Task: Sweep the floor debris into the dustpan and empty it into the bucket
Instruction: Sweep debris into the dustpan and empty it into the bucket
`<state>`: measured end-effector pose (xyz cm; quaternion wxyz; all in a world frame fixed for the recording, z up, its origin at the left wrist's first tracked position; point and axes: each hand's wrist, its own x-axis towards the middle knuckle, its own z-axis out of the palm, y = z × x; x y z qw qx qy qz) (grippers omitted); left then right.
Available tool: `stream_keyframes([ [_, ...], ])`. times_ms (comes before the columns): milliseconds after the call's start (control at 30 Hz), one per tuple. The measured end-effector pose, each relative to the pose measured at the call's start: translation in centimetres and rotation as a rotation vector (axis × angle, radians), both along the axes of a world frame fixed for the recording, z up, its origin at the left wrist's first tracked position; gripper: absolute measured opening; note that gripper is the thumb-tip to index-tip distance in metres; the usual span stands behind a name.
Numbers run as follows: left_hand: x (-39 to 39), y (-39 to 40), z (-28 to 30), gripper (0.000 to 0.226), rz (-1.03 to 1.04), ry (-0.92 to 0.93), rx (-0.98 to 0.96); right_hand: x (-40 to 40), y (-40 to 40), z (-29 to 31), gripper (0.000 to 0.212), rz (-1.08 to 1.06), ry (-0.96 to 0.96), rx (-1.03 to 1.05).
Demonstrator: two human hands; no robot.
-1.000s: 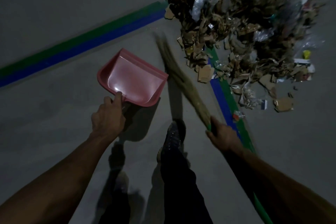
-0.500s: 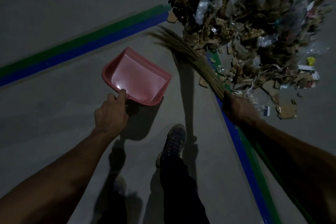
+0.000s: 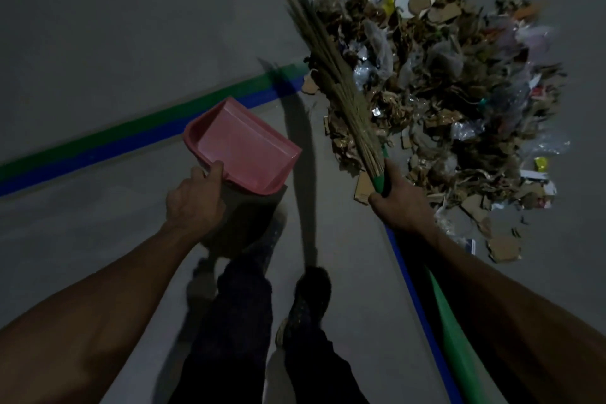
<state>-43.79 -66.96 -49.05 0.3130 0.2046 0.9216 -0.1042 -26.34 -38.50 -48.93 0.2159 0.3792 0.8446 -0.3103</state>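
Left hand grips empty pink plastic dustpan; right hand grips straw broom over litter pile. Best: set dustpan lip flat beside pile, then sweep short strokes inward.

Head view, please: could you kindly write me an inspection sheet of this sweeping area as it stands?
Surface: grey floor, dimly lit, crossed by green-and-blue tape lines.
Job's things: pink dustpan, empty; grass broom over the debris pile; bucket not seen.
Clutter: cardboard scraps, plastic wrappers.
Grippers: left hand holds the dustpan; right hand grips the broom's green handle.
Cables: nothing seen.
Surroundings: the person's legs and shoes.
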Motion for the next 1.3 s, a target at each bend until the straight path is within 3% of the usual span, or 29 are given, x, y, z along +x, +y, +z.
stream_keyframes([
  [300,-11.3,6.0,-7.3,0.061,-0.148,-0.069,-0.006,-11.7,7.3,-4.5,0.074,-0.225,0.014,0.089],
  [433,-15.7,8.0,-10.5,0.051,-0.232,-0.088,-0.025,-14.8,11.9,-6.4,0.074,-0.291,-0.011,0.154],
  [600,-19.3,10.5,-13.7,0.063,-0.237,-0.102,-0.051,-17.4,16.4,-8.8,0.063,-0.290,-0.096,0.227],
  [800,-21.6,12.5,-16.2,0.064,-0.287,-0.095,-0.018,-18.4,19.1,-11.8,0.052,-0.249,-0.180,0.181],
  [1033,-21.6,16.1,-18.2,0.059,-0.361,-0.087,0.080,-17.0,14.8,-14.7,0.071,-0.104,-0.103,0.073],
  [1133,-21.6,17.8,-18.4,0.058,-0.396,-0.078,0.123,-16.0,12.9,-14.2,0.078,-0.062,-0.139,0.119],
  [1300,-22.2,18.9,-18.3,0.056,-0.411,-0.077,0.166,-14.8,15.0,-12.1,0.080,-0.192,-0.045,0.133],
])
